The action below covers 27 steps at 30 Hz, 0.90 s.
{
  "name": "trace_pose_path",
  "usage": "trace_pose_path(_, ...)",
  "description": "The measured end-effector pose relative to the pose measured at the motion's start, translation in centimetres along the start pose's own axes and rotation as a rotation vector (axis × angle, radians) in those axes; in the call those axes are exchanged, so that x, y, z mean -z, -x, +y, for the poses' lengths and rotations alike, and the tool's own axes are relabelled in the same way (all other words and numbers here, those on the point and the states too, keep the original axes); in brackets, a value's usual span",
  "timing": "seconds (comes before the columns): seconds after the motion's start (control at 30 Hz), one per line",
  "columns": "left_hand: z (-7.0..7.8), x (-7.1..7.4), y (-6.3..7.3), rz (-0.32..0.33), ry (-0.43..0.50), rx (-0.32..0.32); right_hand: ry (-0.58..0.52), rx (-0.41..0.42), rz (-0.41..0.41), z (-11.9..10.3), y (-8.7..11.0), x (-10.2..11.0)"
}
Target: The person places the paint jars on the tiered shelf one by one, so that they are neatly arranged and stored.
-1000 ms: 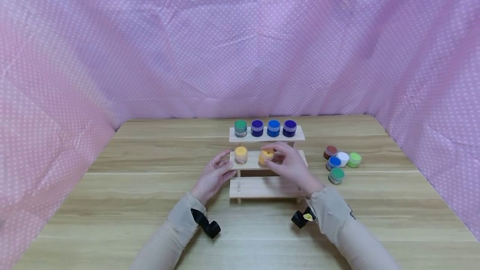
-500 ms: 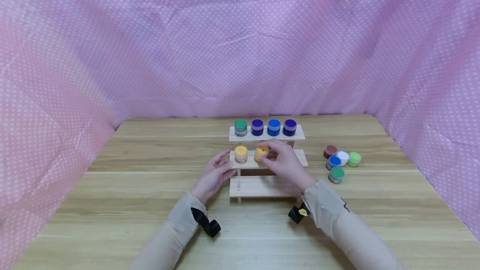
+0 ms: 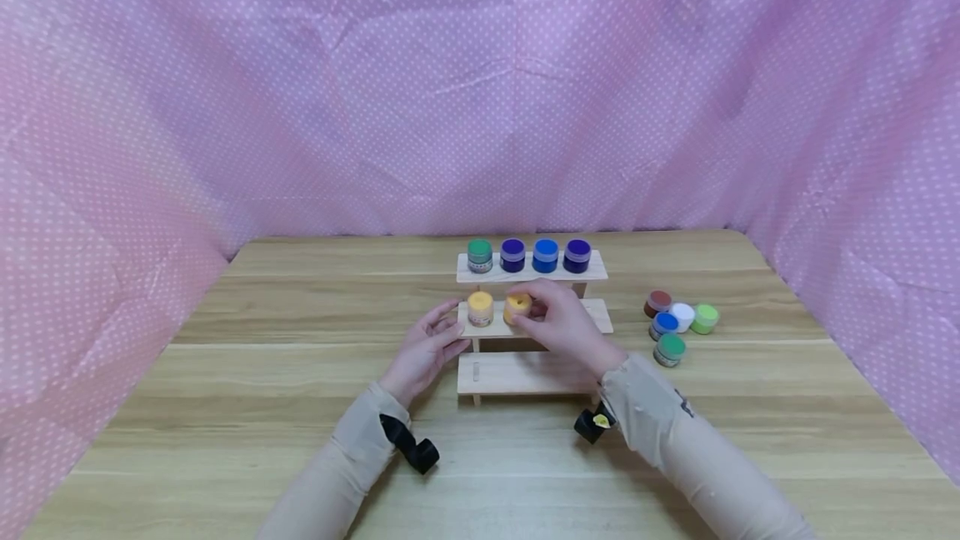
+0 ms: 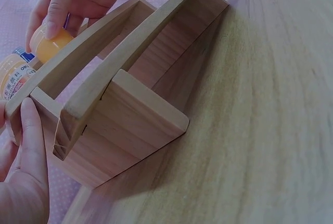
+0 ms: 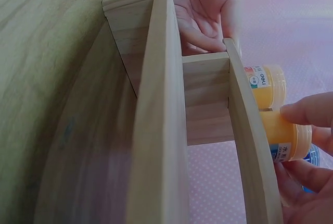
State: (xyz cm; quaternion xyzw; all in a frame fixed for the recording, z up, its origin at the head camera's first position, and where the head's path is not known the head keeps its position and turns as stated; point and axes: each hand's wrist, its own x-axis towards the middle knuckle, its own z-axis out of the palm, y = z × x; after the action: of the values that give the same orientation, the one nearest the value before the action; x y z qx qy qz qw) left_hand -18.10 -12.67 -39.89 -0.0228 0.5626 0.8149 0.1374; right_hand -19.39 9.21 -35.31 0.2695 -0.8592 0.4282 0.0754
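A three-tier wooden display rack [image 3: 491, 373] stands on the table. My left hand [image 3: 426, 352] holds the left end of its middle shelf; in the left wrist view, one finger [image 4: 32, 135] lies against the board's underside. My right hand [image 3: 566, 322] pinches an orange-yellow paint jar [image 3: 516, 307] between thumb and fingers, upright at the middle shelf. The right wrist view has this jar [image 5: 285, 134] with its base at the board. Just left of it, a second orange-yellow jar [image 3: 481, 309] sits on the same shelf, a small gap between them.
On the top shelf stand a green jar [image 3: 480, 256], two dark purple jars and a blue jar [image 3: 545, 256]. Right of the rack, brown [image 3: 657, 303], white [image 3: 682, 317], light green [image 3: 705, 319], blue [image 3: 663, 325] and green [image 3: 669, 349] jars cluster on the table. Pink dotted cloth hangs behind.
My right hand has shifted left along the middle shelf with the orange-yellow jar, bringing it nearer the other one. The left hand keeps its place at the shelf's end.
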Motion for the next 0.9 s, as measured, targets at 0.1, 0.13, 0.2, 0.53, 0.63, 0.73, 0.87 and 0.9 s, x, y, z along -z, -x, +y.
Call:
trace_pose_path(0.1,-0.08,0.03,-0.01,-0.003,-0.005,-0.001,0.009,0.008,-0.007,0.08,0.01,-0.07)
trace_pose_path(0.13,-0.09,0.01,-0.02,-0.004,-0.005,-0.002,0.012,0.007,-0.009,0.07,-0.01,-0.09)
trace_pose_path(0.2,-0.09,0.00,-0.02,-0.005,-0.004,-0.004,0.021,0.010,-0.017,0.02,-0.06,-0.09)
trace_pose_path(0.53,0.05,-0.11,0.22,-0.010,-0.009,0.000,0.054,0.007,-0.036,-0.17,-0.03,-0.10)
trace_pose_path(0.63,0.03,-0.16,0.22,-0.009,-0.013,0.001,0.060,0.012,-0.024,-0.13,0.04,-0.18)
trace_pose_path(0.73,0.01,-0.20,0.20,0.002,-0.007,0.002,0.060,0.007,-0.021,-0.15,0.09,-0.20)
trace_pose_path(0.87,-0.01,-0.22,0.21,0.014,-0.002,-0.002,0.049,-0.023,-0.032,-0.23,0.14,0.03)
trace_pose_path(0.9,-0.03,-0.20,0.19,0.013,-0.002,-0.004,0.042,-0.035,-0.037,-0.25,0.16,0.13)
